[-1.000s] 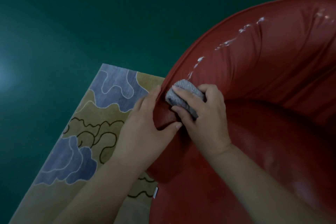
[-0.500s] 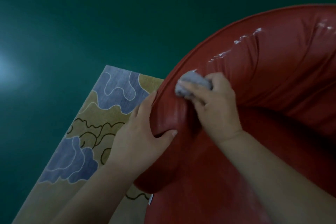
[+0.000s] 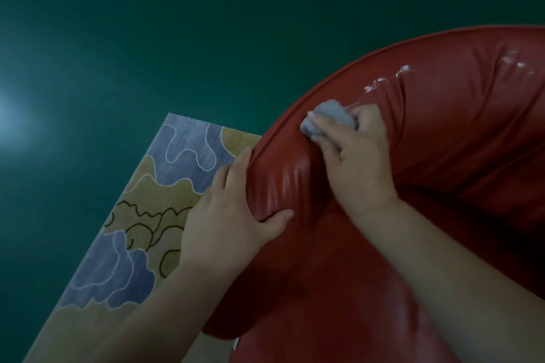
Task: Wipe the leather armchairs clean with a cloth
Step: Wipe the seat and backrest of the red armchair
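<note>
Head view: we gripped the red leather armchair (image 3: 442,132) rim with our left hand (image 3: 230,215) — likely steadying it — while our right hand (image 3: 354,162) clutched the grey cloth (image 3: 327,118) against the rim, near white droplets (image 3: 380,82).

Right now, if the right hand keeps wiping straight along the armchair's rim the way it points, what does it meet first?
Probably the white foam streaks on the red armchair, just beyond the grey cloth that the right hand grips.
</note>
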Demonstrator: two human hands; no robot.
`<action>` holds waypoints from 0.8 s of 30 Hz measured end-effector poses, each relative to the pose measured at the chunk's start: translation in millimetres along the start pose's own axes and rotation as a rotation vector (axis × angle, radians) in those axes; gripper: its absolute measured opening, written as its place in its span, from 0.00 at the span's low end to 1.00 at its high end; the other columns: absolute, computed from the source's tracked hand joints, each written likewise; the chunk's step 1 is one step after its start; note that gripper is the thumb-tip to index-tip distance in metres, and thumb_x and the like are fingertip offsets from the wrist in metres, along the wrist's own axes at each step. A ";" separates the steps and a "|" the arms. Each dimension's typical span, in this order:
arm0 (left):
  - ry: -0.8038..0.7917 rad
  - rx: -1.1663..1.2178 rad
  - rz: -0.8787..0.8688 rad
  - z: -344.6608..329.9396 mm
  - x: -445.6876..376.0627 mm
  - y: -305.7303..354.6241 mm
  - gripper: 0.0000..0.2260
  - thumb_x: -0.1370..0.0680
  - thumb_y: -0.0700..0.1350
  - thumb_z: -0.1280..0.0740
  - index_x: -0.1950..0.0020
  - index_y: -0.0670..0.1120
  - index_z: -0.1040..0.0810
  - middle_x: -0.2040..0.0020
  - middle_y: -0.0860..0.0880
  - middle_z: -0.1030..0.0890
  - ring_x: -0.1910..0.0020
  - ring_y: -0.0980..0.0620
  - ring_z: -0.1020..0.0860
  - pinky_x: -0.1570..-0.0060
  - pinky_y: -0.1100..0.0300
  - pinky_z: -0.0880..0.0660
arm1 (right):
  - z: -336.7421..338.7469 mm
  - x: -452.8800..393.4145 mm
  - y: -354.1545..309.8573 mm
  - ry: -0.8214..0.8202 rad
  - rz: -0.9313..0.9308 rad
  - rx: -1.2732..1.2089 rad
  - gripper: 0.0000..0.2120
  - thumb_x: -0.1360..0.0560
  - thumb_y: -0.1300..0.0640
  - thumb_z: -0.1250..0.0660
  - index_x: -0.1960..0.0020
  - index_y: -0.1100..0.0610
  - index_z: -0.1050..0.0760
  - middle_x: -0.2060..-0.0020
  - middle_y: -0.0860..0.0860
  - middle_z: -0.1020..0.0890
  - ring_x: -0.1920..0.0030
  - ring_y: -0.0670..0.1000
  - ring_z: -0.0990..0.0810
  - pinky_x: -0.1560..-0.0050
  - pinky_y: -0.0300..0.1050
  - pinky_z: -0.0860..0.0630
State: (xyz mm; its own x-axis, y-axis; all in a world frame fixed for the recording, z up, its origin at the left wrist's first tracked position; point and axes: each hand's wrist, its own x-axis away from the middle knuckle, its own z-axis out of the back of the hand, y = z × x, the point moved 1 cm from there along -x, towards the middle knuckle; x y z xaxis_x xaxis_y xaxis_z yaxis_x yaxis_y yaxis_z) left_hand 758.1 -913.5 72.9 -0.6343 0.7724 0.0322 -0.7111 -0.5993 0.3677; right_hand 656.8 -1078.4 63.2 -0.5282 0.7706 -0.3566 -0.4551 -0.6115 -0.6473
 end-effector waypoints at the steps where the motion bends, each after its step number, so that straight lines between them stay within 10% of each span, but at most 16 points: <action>1: 0.000 -0.006 0.012 0.3 0.0 0.6 0.45 0.38 0.72 0.35 0.26 0.58 0.46 0.36 0.55 0.29 0.44 0.51 0.23 0.56 0.59 0.30 | -5.1 7.0 -9.5 -0.029 0.061 -0.026 0.13 0.25 0.55 0.34 0.41 0.50 0.20 0.52 0.58 0.27 0.52 0.59 0.26 0.52 0.58 0.26; 5: -0.002 -0.024 0.029 0.7 0.4 2.5 0.45 0.39 0.73 0.35 0.26 0.59 0.46 0.37 0.56 0.28 0.45 0.52 0.23 0.60 0.61 0.32 | -5.5 18.9 -26.8 -0.186 0.281 -0.009 0.16 0.25 0.51 0.40 0.43 0.51 0.19 0.56 0.59 0.24 0.57 0.61 0.24 0.57 0.56 0.26; 10: 0.007 -0.056 0.043 0.0 -0.9 1.8 0.45 0.39 0.74 0.37 0.26 0.59 0.46 0.38 0.55 0.27 0.44 0.51 0.23 0.58 0.56 0.27 | 3.0 -22.2 5.7 0.044 -0.040 0.013 0.14 0.26 0.58 0.32 0.40 0.53 0.20 0.53 0.61 0.26 0.53 0.62 0.26 0.51 0.60 0.27; 16: 0.007 -0.065 0.048 0.6 -1.5 3.6 0.45 0.40 0.74 0.37 0.27 0.59 0.44 0.40 0.55 0.26 0.46 0.50 0.22 0.61 0.58 0.30 | -7.6 1.9 -22.5 -0.170 0.310 0.073 0.13 0.26 0.55 0.34 0.44 0.51 0.18 0.58 0.60 0.24 0.58 0.62 0.24 0.59 0.54 0.27; 24: 0.023 -0.167 0.034 1.0 -4.1 6.1 0.45 0.38 0.75 0.38 0.27 0.53 0.40 0.40 0.53 0.25 0.47 0.48 0.21 0.60 0.55 0.26 | -5.5 0.5 -3.3 0.022 0.127 0.052 0.15 0.28 0.59 0.30 0.41 0.55 0.20 0.56 0.59 0.26 0.56 0.60 0.26 0.57 0.58 0.25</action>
State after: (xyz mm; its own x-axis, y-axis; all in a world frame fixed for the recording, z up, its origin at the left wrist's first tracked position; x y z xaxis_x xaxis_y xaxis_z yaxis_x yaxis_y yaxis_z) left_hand 756.6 -920.1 76.0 -0.6643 0.7472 0.0197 -0.7284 -0.6530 0.2076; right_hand 661.9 -1075.0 61.4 -0.5682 0.6900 -0.4483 -0.4228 -0.7122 -0.5603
